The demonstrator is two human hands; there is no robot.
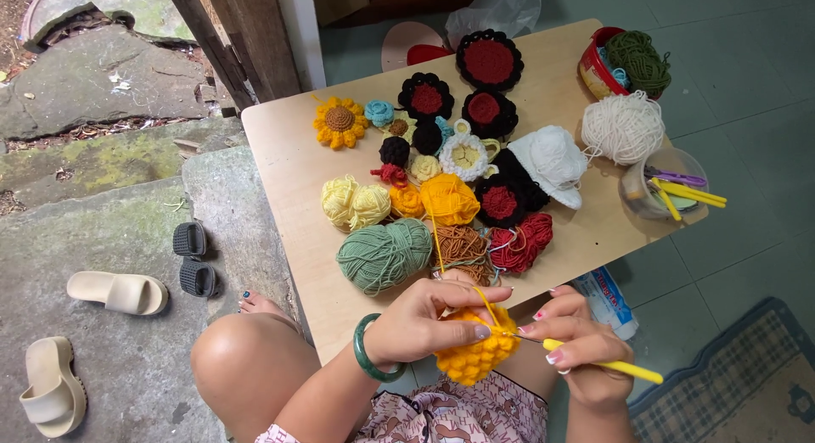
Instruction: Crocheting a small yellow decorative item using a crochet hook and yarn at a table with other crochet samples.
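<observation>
Bumpy orange-yellow crochet piece (475, 354), puffed like a honeycomb, held over the lap at the near edge of the pale wooden table (289, 146). Left hand (424, 320) curled shut round its top, thumb pressing the knobbly stitches. Right hand (577, 341) pinched closed on a slim yellow crochet hook (594, 362), tip at the piece. Taut orange strand (435, 235) up to a fluffy orange yarn ball (450, 199); smooth sage-green yarn ball (384, 255) just beside
</observation>
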